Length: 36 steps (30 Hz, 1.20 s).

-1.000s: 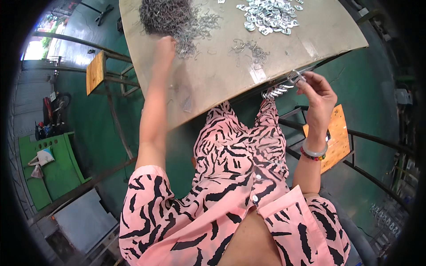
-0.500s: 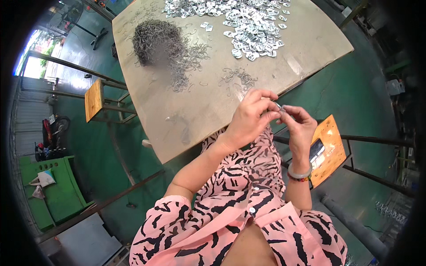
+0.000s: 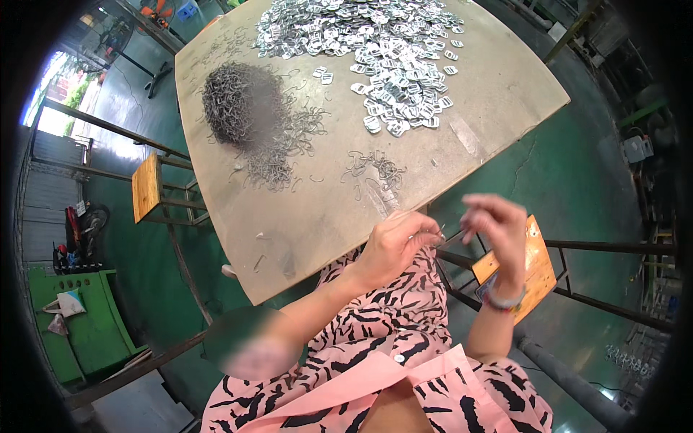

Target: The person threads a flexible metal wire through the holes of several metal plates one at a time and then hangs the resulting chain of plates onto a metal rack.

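Left fingers near table, wire hooks and buckles beyond

A narrow bare lane on the table separates the mound of wire hooks from the heap of buckles; a small cluster of hooks obstructs its near end. Wider clearance lies right of the buckles and along the near left part of the tabletop. An open gap separates the left hand from the right hand, with the wooden stool obstructing passage below the latter.
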Available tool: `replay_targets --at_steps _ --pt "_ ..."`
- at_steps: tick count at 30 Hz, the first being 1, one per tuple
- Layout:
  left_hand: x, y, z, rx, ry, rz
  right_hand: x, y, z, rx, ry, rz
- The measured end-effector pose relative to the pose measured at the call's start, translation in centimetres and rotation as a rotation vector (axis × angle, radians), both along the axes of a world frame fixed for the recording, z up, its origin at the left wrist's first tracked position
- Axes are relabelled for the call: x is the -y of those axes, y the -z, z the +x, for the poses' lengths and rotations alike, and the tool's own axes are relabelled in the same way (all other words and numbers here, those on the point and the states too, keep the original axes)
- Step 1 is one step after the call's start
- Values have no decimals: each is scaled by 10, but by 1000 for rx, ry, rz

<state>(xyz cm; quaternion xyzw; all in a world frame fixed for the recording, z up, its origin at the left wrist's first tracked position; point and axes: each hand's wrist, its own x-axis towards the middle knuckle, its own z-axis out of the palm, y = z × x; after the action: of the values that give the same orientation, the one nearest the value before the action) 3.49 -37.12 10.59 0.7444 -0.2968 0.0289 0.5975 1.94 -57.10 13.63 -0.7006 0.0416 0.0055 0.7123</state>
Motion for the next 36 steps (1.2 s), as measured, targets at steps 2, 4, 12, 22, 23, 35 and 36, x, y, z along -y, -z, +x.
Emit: replay_targets --at_steps 2,4,12,22,23,35,36 --pt "-5 3 0 93 9 47 10 -5 51 -53 -20 -236" --pt "-4 1 1 98 23 58 21 17 116 -204 -52 -447" --pt "-8 7 -8 78 2 35 3 127 230 -65 252 -1025" --pt "-5 8 -17 8 -37 -204 1 93 127 115 230 -51" --pt "-10 9 -21 4 -96 -202 -15 76 106 124 168 -110" --pt "-12 11 -20 31 -117 -174 -68 1 -29 251 234 -155" --pt "-12 11 -21 55 -137 -170 -69 3 -31 268 237 -153"
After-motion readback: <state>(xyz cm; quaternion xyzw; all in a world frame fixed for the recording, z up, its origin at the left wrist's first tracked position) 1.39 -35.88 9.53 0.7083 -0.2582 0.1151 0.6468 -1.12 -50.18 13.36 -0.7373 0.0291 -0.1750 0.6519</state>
